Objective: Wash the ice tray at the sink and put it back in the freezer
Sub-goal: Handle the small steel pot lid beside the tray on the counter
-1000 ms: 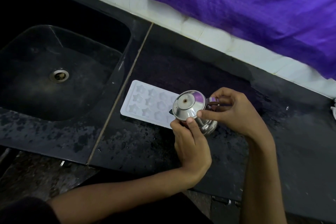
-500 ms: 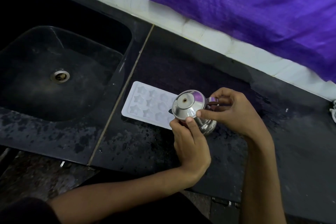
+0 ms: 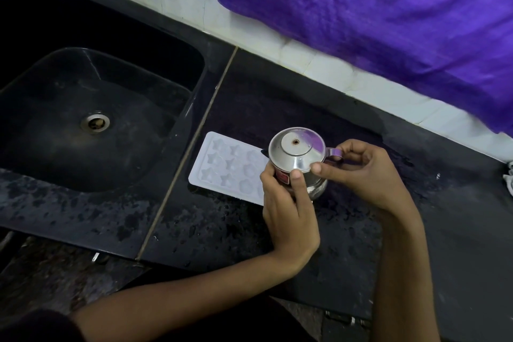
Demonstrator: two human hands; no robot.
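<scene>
Both hands on a small steel pot beside the sink

The left hand (image 3: 288, 219) grips the steel pot (image 3: 298, 158), the right hand (image 3: 361, 172) pinches its handle; the white ice tray (image 3: 222, 166) lies flat between pot and sink (image 3: 91, 119).

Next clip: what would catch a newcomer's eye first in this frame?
Probably the shiny steel pot, held over the black counter by both hands: the left hand grips its body, the right hand pinches its handle. Just left of it a white ice tray lies flat beside the dark sink, with purple cloth hanging behind.
</scene>
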